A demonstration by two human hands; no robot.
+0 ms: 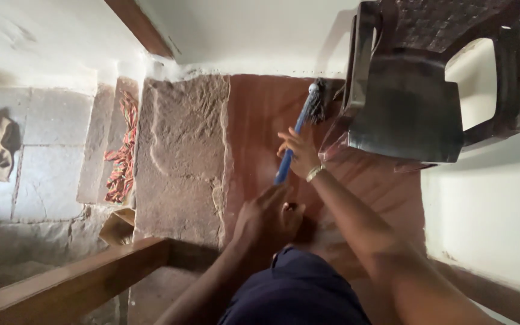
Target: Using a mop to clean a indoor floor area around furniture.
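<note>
1. Two bare hands worked low over a reddish stone floor (260, 114).
2. Right hand (299, 153) gripped the blue handle of a brush (299, 129), fingers curled tight around the shaft; the dark bristle head lay on the floor by the wall, just beside a dark plastic chair (404, 108).
3. Left hand (266, 219) rested on the floor below the handle's end, fingers bent and close together, holding nothing visible.
4. Rough grey slab (182, 156) lay left of the red strip; a striped cloth (123, 156) sat beyond it.
5. Wooden rail (73, 283) crossed the lower left.
</note>
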